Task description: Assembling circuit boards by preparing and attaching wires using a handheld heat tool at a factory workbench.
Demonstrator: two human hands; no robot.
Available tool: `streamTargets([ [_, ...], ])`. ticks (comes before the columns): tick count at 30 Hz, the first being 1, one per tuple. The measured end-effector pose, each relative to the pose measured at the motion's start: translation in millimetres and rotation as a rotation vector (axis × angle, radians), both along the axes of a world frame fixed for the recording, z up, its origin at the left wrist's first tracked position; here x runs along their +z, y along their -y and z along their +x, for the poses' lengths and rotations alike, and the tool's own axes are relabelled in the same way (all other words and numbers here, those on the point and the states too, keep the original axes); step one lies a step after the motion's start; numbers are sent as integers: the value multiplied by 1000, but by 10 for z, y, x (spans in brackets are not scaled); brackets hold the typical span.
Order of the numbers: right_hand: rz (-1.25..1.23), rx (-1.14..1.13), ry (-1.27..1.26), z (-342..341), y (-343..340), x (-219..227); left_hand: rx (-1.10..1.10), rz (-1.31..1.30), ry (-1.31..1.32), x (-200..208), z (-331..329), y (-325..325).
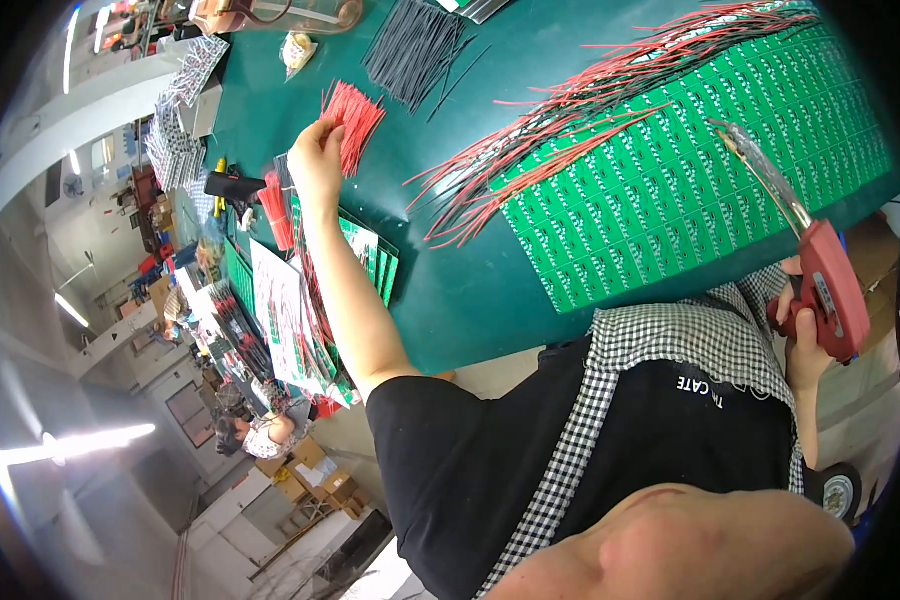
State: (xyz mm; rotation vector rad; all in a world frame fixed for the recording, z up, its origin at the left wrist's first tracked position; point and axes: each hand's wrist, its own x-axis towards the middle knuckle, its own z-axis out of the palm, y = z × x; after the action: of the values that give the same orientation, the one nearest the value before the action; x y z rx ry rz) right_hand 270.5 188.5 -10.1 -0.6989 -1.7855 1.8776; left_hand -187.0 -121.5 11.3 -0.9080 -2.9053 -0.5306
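The green printed-circuit panel array (pixel 660 215) lies flat on the green table (pixel 450 315) and serves as the reference for all positions. The left hand (pixel 317 165) is extended to the left of the panel array, at the loose bundle of red wires (pixel 362 130); its fingers are bent, with the tips at the bundle's left side — whether a single wire is pinched between them cannot be told. The right hand (pixel 804 350), off the near right side of the panel array, has its fingers wrapped around the handle of the red soldering gun (pixel 836 290). The barrel of the gun slants forward and its tip is above the right part of the panel array; contact with the surface cannot be determined. Red and black lead wires (pixel 570 105) lie along the far part of the panel array, their loose ends projecting past its left edge. A bundle of black wires (pixel 415 50) rests beyond the panel array, to its left. A stack of smaller green circuit boards (pixel 382 262) sits left of the panel array — just beside the left forearm.
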Motion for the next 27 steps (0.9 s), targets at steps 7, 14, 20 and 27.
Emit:
streamTargets([
  [7,6,13,-23,-44,26,30,110,745,324,97,250,-101],
  [14,33,11,-39,-28,52,111,178,1061,149,-131,600,-115],
  [20,-26,-71,-125,53,-34,64,-41,870,569,441,1127,-712],
  [27,422,10,-57,-362,-186,466,-359,447,1838,633,2184,-1619],
])
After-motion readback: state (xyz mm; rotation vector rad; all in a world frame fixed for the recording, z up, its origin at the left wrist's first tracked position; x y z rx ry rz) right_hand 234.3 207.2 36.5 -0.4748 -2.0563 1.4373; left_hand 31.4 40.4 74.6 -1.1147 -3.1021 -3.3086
